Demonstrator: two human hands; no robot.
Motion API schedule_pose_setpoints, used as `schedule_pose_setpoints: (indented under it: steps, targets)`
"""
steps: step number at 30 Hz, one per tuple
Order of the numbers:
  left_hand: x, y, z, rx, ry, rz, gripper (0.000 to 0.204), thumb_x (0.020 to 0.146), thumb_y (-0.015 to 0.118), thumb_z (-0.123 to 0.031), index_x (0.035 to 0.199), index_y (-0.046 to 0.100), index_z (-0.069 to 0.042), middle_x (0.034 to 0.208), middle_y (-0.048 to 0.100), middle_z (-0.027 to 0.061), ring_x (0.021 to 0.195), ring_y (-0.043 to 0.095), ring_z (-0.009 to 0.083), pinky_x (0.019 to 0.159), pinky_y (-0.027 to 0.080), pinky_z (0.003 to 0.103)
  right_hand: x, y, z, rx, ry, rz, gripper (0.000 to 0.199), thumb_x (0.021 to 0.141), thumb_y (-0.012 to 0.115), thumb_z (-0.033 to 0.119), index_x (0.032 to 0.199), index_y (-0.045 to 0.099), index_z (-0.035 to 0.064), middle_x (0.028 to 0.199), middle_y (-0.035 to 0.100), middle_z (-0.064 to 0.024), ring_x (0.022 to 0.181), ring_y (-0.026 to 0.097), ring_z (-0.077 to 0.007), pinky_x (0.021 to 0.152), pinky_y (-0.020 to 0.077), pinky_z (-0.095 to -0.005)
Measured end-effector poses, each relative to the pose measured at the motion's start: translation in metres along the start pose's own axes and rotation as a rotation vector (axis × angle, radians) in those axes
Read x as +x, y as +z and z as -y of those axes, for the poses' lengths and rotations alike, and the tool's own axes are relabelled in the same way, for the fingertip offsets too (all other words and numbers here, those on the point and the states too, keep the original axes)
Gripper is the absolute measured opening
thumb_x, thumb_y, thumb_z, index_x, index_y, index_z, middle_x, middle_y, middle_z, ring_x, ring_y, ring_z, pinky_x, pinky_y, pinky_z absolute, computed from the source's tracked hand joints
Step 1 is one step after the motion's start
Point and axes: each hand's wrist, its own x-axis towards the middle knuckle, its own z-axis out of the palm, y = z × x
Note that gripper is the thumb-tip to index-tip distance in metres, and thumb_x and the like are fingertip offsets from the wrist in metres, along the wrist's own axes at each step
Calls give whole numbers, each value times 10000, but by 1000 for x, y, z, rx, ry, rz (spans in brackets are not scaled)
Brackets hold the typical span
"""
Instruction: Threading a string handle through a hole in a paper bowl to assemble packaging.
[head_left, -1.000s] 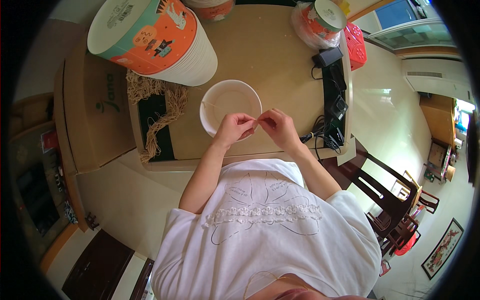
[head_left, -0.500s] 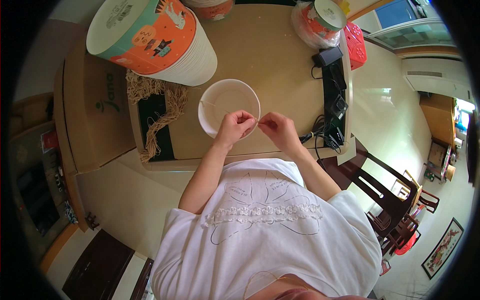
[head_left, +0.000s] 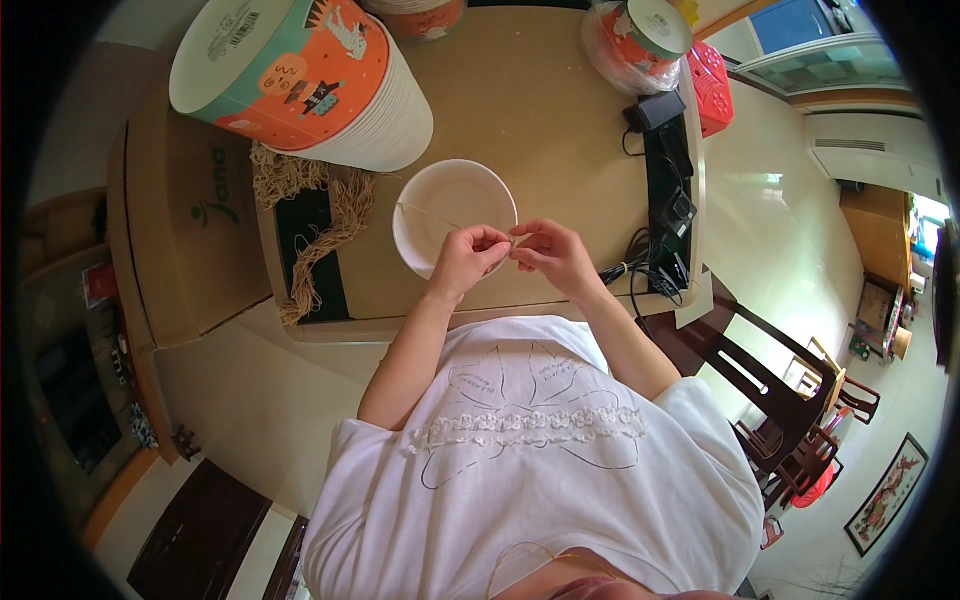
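Cardboard box: brown, at the left of the frame, it stands against the left edge of the table.
Stack of paper bowls: upper left of the frame, a tall stack lying on its side on the table, with an orange and teal outer wall and white rims.
Straw fibres: a pale tan, tangled bundle at centre left, lying partly over a dark mat just under the stack.
Table: light wooden top, it fills the upper middle of the frame.
White bowl: round and upright on the table at the centre, just above the two hands; its lower rim is partly covered by the left hand.
Thin straw strand: it runs across the inside of the bowl from its upper left toward the fingers.
Left hand: at the centre, over the lower rim of the bowl, the fingers are curled narrow and pinch the strand.
Right hand: just right of the left hand, fingertips meeting it, also pinched narrow on the same strand.
Wrapped container: upper right, round, inside clear plastic.
Black cables and adapters: along the right edge of the table.
Red basket: upper right, beyond the table edge.
Dark wooden chair: lower right, on the pale floor.
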Motion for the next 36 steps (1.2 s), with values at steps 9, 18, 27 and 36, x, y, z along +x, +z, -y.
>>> schedule_pose_setpoints:
  steps: [9, 18, 27, 36]
  targets:
    - [-2, -5, 0, 166, 66, -70, 95, 839, 667, -65, 891, 698, 9, 772, 669, 14, 691, 573, 54, 608, 454, 194, 8, -3, -8, -94, -1, -20, 104, 879, 655, 75, 911, 627, -20, 785, 652, -42, 682, 598, -94, 622, 502, -226]
    - [0, -8, 8, 246, 164, -114, 95, 835, 673, -73, 877, 699, 8, 749, 666, 9, 665, 570, 54, 606, 458, 202, 10, 1, -13, -107, -33, -37, 104, 879, 651, 76, 875, 612, -20, 756, 624, -17, 661, 576, -75, 594, 485, -216]
    - [-3, -3, -2, 1, 64, -106, 49, 878, 596, -45, 846, 610, -11, 682, 593, -10, 554, 497, 26, 470, 363, 175, 6, -2, -7, -79, -48, -41, 74, 863, 650, 54, 905, 626, -1, 754, 620, -22, 675, 569, -74, 609, 480, -219]
    - [-4, -8, 2, -8, 33, -11, 42, 896, 597, -72, 871, 595, -39, 709, 574, -28, 572, 483, 20, 498, 364, 148, 2, 11, 5, -437, -223, -142, 84, 838, 667, 58, 884, 639, -7, 720, 622, -42, 650, 557, -78, 599, 474, -240]
